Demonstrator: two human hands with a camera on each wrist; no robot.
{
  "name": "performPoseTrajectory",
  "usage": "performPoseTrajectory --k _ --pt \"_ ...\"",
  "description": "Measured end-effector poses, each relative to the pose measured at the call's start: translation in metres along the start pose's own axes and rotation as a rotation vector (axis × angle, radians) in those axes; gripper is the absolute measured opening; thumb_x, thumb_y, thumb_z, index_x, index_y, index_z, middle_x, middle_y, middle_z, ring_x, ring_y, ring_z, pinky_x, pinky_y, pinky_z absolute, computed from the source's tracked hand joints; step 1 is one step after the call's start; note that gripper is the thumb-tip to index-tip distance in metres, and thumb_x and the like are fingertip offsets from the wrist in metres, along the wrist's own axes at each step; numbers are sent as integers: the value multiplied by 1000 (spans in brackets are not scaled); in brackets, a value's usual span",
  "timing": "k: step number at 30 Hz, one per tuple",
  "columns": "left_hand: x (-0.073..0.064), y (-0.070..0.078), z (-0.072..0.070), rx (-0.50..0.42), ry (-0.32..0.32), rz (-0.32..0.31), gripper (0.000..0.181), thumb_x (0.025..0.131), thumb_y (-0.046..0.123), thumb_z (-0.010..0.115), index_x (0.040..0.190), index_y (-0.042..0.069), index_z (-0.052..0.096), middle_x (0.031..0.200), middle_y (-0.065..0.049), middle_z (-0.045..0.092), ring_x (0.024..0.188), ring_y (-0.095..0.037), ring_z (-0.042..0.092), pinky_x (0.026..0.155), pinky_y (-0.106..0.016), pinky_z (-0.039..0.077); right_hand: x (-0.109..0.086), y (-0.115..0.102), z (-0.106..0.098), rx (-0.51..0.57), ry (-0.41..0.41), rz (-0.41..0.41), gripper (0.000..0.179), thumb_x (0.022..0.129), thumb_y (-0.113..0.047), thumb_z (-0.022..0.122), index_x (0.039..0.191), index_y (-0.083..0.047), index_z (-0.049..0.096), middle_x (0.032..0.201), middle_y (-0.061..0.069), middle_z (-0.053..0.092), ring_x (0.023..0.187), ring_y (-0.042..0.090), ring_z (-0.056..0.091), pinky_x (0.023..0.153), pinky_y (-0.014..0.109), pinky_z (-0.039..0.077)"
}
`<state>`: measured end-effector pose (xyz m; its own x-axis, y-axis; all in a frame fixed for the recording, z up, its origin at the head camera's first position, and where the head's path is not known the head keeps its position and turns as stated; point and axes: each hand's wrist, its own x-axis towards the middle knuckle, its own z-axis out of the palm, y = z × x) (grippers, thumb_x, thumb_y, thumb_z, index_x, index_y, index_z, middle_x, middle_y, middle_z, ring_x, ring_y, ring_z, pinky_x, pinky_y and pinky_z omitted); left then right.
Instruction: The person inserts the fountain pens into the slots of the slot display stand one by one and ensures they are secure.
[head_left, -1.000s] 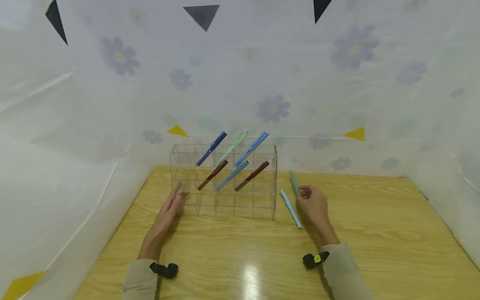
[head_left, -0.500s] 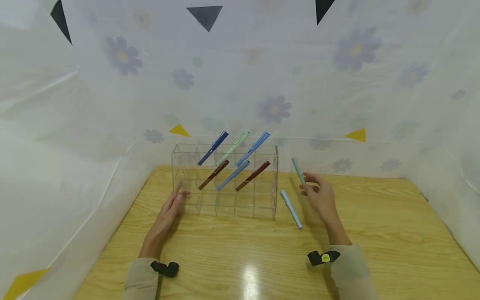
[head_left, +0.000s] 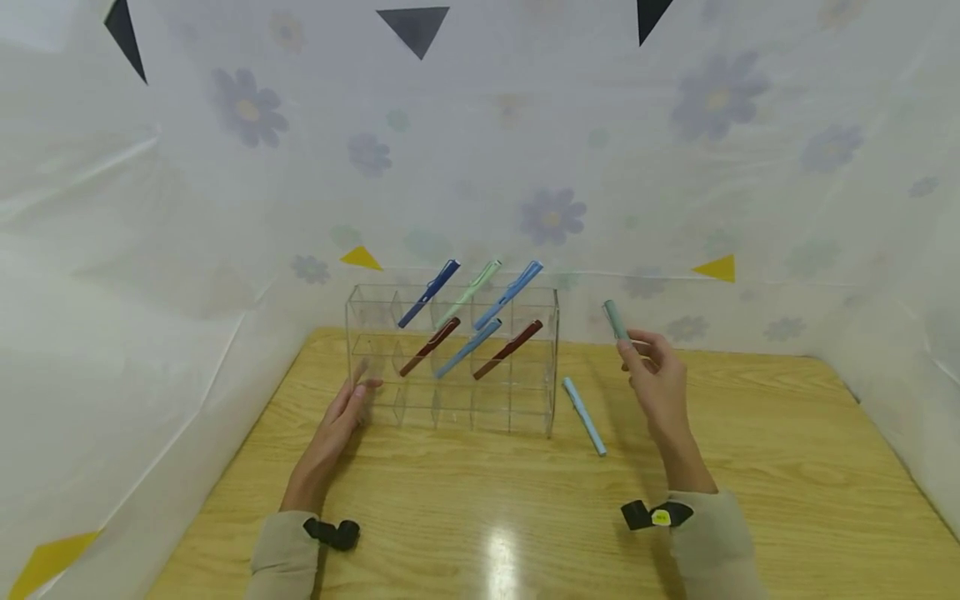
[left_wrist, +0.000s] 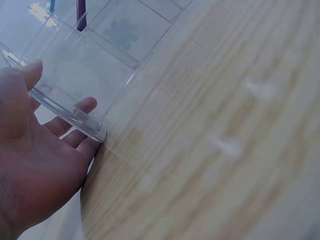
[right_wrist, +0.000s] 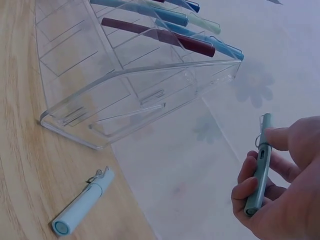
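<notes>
My right hand [head_left: 658, 379] holds a dull green capped pen [head_left: 615, 319] above the table, right of the clear acrylic pen rack [head_left: 557, 367]. In the right wrist view the thumb presses near the clip of the green pen [right_wrist: 260, 172], and curled fingers wrap its lower part. My left hand [head_left: 341, 417] grips the rack's left side panel; the left wrist view has the thumb on one side of the panel [left_wrist: 70, 112] and fingers on the other. A light blue pen [head_left: 585, 417] lies on the table between the rack and my right hand.
Slanted in the rack's top tier are a navy pen [head_left: 429, 293], a pale green pen [head_left: 468, 292] and a blue pen [head_left: 510, 293]. The middle tier bears two dark red pens and a light blue pen [head_left: 468, 348]. Flowered sheeting [head_left: 465, 183] encloses the wooden table [head_left: 450, 517].
My right hand has lifted the green pen off the table and moved it right, tilting its upper end up. The left hand stays on the rack.
</notes>
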<state>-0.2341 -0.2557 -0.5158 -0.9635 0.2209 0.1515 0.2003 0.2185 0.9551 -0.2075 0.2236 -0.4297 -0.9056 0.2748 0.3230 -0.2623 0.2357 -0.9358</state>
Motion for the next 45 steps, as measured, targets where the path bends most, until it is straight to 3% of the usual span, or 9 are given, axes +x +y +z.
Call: performPoseTrajectory --k 5,9,15,28,35,40,45 --pt "0 0 -1 -9 -2 1 55 115 37 29 167 26 14 154 -20 43 150 -38 25 116 -62 15 -2 -7 2 19 41 -53 33 103 -25 66 123 1 66 100 -1 66 80 11 61 64 22 50" --pt "0 0 0 -8 -3 2 55 115 36 29 167 24 13 154 -22 43 150 -40 25 115 -62 15 -5 -15 5 61 41 -108 29 102 -17 67 122 4 69 105 5 67 90 16 65 72 21 54" --pt "0 1 0 -11 -6 3 55 115 35 29 167 23 13 154 -22 42 150 -41 24 115 -62 15 -10 -23 17 115 10 -139 26 102 -11 66 121 5 69 104 14 68 90 18 68 76 25 57" --pt "1 2 0 -12 -7 3 55 115 34 29 167 24 14 154 -22 43 150 -41 24 114 -62 16 -17 -32 41 168 -138 -146 34 104 2 55 138 3 60 112 22 55 89 12 67 75 30 59" --pt "1 4 0 -7 -5 8 56 115 34 29 167 22 13 155 -22 43 151 -40 22 115 -65 13 -20 -36 55 160 -185 -126 35 102 3 58 137 1 61 109 23 57 96 27 64 76 27 58" --pt "1 3 0 -5 3 5 55 115 34 29 167 22 13 154 -22 43 151 -39 23 116 -63 13 -22 -37 65 146 -186 -115 31 103 -5 61 134 -3 66 107 20 60 96 23 62 70 21 54" --pt "0 2 1 1 -4 1 56 115 35 28 167 23 11 154 -22 42 151 -39 22 116 -63 12 -24 -42 77 144 -215 -125 33 101 0 62 134 -2 65 107 20 58 93 27 63 70 25 57"
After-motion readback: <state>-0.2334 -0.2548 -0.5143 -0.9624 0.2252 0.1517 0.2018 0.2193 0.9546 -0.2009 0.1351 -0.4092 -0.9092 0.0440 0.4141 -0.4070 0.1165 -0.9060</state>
